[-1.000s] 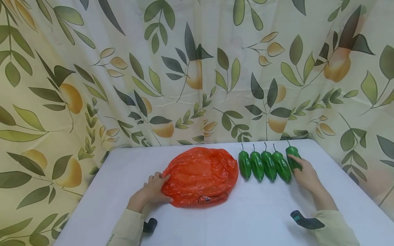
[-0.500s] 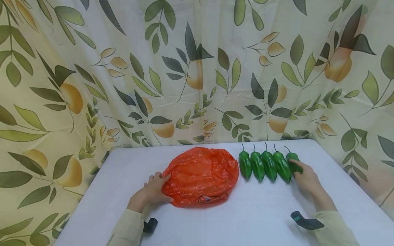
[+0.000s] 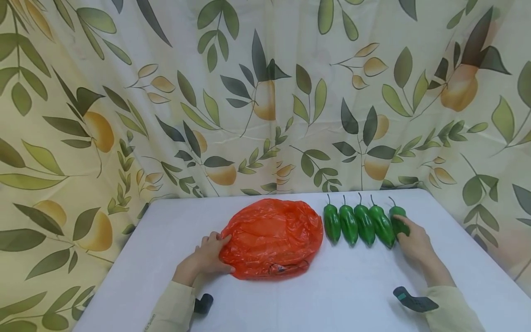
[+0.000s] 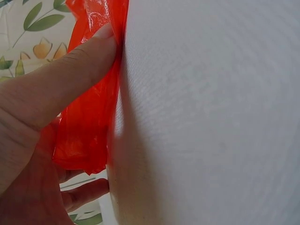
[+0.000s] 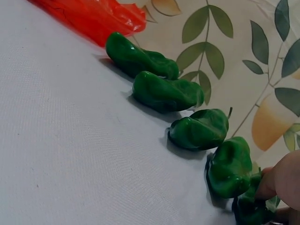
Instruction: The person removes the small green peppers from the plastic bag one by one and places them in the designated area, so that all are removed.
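A crumpled red plastic bag (image 3: 269,240) lies on the white table. My left hand (image 3: 210,254) holds its left edge, the thumb (image 4: 89,56) against the film in the left wrist view and the other fingers behind it. To the right of the bag, several glossy green peppers (image 3: 349,226) lie side by side in a row, stems toward the back. My right hand (image 3: 415,240) grips the rightmost pepper (image 3: 398,216), its finger over the top; the pepper's lower part is hidden by the hand. In the right wrist view this pepper (image 5: 251,208) sits close by its neighbour (image 5: 230,168).
The white table (image 3: 332,295) ends at the back against a curtain (image 3: 290,92) printed with leaves and fruit. The leftmost pepper (image 3: 332,223) lies close to the bag's right side. Dark wrist devices (image 3: 415,302) are worn at both sleeves.
My right hand's fingers have curled round the rightmost pepper, which has shifted a little toward me. The left hand and the bag have stayed in place.
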Tool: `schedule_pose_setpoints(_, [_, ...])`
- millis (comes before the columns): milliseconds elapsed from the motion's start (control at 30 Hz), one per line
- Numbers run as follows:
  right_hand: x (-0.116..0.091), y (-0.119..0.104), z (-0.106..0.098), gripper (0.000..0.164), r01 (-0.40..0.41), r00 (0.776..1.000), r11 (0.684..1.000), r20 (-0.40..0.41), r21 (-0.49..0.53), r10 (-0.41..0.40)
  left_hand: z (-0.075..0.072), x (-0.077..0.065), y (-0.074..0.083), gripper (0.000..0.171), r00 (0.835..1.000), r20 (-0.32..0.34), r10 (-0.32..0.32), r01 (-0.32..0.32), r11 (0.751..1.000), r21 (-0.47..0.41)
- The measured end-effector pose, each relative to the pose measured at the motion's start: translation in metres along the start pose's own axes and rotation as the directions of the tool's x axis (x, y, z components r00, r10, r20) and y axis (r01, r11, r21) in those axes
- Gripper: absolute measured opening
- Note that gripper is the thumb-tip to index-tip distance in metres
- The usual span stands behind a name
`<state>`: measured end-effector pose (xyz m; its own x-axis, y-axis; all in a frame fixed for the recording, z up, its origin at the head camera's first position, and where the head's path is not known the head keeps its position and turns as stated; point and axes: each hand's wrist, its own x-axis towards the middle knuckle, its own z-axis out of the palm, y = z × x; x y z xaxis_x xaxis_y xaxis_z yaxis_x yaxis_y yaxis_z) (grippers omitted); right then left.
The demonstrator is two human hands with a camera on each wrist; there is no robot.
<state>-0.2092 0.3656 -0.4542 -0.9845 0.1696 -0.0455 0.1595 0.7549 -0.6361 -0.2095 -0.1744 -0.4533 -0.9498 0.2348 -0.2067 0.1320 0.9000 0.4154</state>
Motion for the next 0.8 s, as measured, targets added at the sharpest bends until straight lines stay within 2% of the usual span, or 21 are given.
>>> schedule_pose_setpoints(400, [0.0023,0.0042,0.0018,0.070,-0.035,0.999,0.999,0.019,0.029,0.034,0.0021,0.0039,-0.0006,0.097,1.000,0.005,0.000,0.000,1.000,0.011])
schedule_pose_setpoints(633, [0.0031,0.0075,0.0025,0.072,-0.009,1.000,0.996,0.002,0.086,0.009,0.0019,0.0030,-0.0001,0.096,1.000,0.001,0.000,0.000,1.000,0.017])
schedule_pose_setpoints(800, [0.0039,0.0055,0.0014,0.067,-0.066,0.998,0.995,0.000,0.070,0.067,0.0018,0.0020,-0.0001,0.097,1.000,-0.001,0.002,-0.002,1.000,0.017])
